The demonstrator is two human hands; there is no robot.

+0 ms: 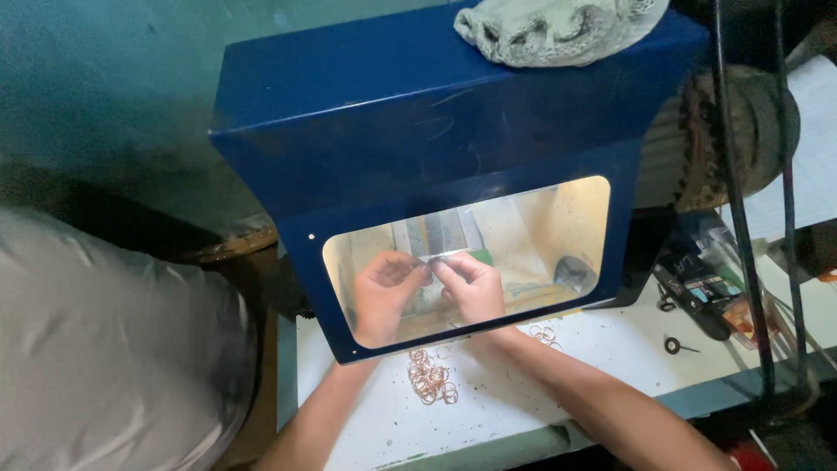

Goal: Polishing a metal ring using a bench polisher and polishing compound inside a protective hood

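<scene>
Surface: white worktable (610, 349), thin copper rings (432, 381) heaped at its near edge.
Hands: your left hand (384, 292) and right hand (475, 288) together, pinching something small inside the blue metal windowed hood (418, 131).
Risk: you could drop it, since the grip is fingertips only.

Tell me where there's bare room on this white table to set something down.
Bare white table lies between the right forearm and the black tools. Near the front edge, left of the copper rings, is also free. Inside the blue hood, both hands crowd the space.
</scene>
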